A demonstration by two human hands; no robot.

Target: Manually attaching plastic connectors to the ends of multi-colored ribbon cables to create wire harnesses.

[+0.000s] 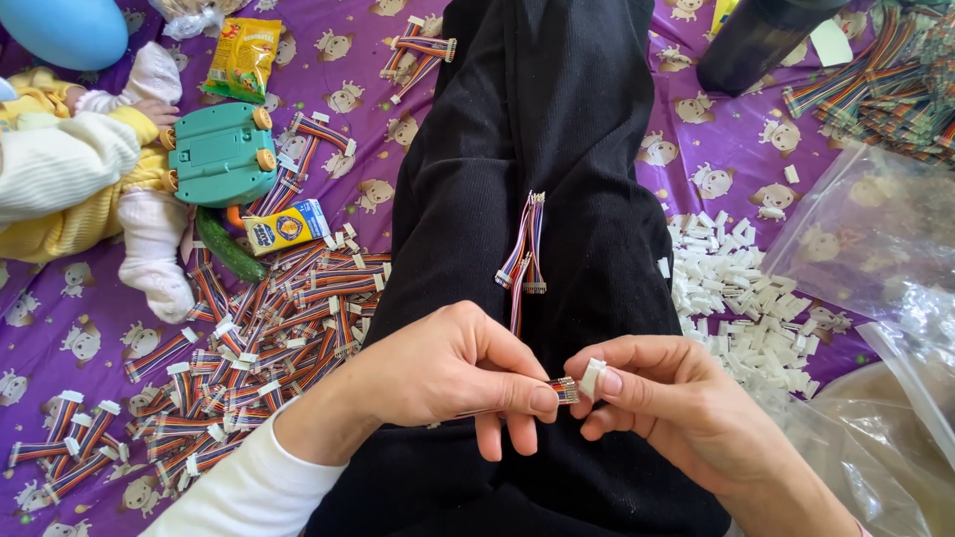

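My left hand (453,373) pinches the end of a short multicoloured ribbon cable (563,390) between thumb and forefinger. My right hand (662,398) holds a small white plastic connector housing (592,377) right against the cable's pin end. Both hands hover over my black-trousered lap (537,149). A few more ribbon cables (525,254) lie on the trousers just above the hands.
A heap of ribbon cables with white ends (259,338) lies left on the purple patterned cloth (696,149). Loose white connectors (741,288) pile up right, beside clear plastic bags (875,229). A baby in yellow (80,169), a green toy (221,152), small carton (286,227) and dark bottle (756,40) are farther off.
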